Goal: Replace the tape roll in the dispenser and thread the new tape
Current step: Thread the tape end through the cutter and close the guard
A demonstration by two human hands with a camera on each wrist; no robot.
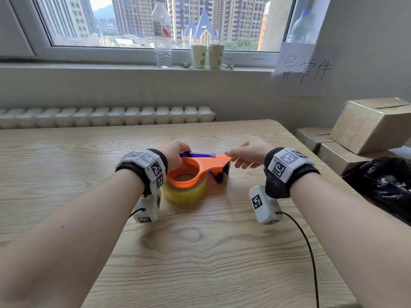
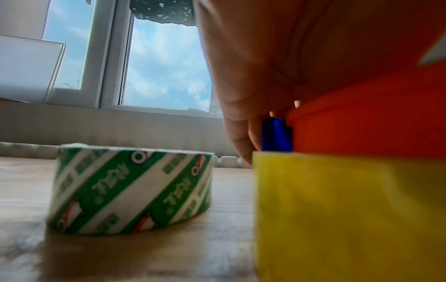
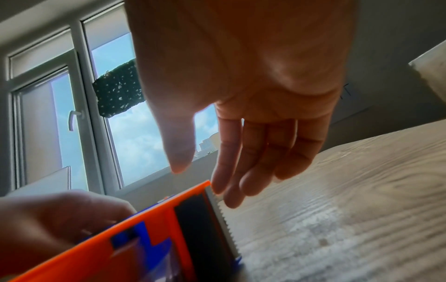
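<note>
Wood table (image 1: 200,252). Sill: clear bottle (image 1: 162,34), 2 paper cups (image 1: 207,56) side by side, just right of it. Radiator (image 1: 106,116) below. Handwritten paper sign (image 1: 303,70) on wall. Cardboard boxes (image 1: 367,123), black bag (image 1: 382,185) at right

The head camera looks forward and down from above the wooden surface (image 1: 200,252), taking in both forearms, the orange dispenser (image 1: 200,166) in the middle and the window (image 1: 133,21) at the far side. The left wrist camera sits almost on the surface, facing the far window, very close to the yellow tape roll (image 2: 350,209) and a green printed roll (image 2: 130,190). The right wrist camera looks up along the palm from close by, sharing the dispenser's serrated blade (image 3: 223,215) end and the window.
</note>
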